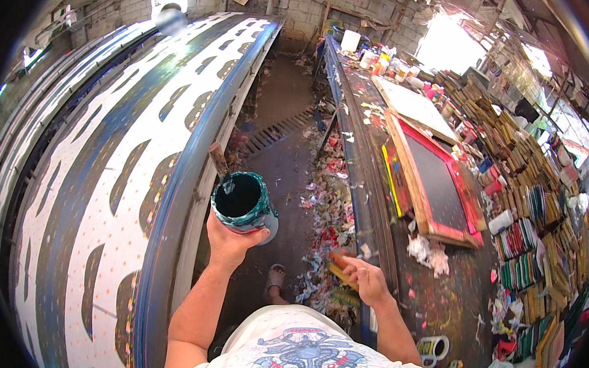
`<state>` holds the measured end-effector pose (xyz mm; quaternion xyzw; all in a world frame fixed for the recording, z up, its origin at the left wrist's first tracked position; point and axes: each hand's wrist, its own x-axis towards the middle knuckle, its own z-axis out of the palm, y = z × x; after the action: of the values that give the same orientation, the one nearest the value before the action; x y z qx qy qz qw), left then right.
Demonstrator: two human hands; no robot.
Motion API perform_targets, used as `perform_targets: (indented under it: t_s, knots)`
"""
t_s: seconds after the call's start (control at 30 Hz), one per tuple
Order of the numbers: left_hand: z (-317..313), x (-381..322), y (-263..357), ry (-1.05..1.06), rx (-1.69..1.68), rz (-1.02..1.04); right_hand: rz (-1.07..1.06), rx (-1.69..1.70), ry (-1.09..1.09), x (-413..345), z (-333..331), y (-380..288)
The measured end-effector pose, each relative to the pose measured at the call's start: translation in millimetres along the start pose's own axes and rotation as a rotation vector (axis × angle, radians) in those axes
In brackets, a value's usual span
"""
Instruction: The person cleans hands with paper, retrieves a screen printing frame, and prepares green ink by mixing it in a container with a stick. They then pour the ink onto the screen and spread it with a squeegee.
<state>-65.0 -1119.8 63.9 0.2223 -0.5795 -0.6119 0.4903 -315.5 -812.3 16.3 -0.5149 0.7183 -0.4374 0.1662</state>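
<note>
My left hand (238, 236) grips a tub of dark green ink (243, 196) from below, held over the aisle beside the long printing table. The tub's rim is smeared with green, and a stick (219, 161) leans out of its mouth. My right hand (367, 279) is by the edge of the right-hand table, its fingers partly bent at an orange and yellow squeegee-like piece (342, 270); whether they hold it cannot be told. A screen printing frame (436, 182) with red edges lies on the right table, with a white panel (413, 108) beyond it.
On the left, a long table bears white cut fabric pieces (122, 188). Paint-spattered scraps (329, 196) litter the floor along the right table's foot. Ink containers (382, 65) crowd its far end. A mug (433, 348) lies near me. Stacked wooden frames (518, 162) fill the right side.
</note>
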Motion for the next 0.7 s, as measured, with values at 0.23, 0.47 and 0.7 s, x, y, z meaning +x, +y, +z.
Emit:
perform_targets:
  t_s: [0.23, 0.47, 0.7]
  knots:
    - [34.9, 188.0, -52.9, 0.024, 0.097, 0.09, -0.126, -0.168, 0.013, 254.3, -2.6, 49.3]
    - [54.3, 373.6, -111.8, 0.042, 0.067, -0.013, -0.298, -0.106, -0.029, 473.0, -32.6, 66.2]
    - [93.6, 591.4, -204.2, -0.035, 0.056, -0.036, -0.378, 0.019, 0.191, 681.6, -64.0, 154.6]
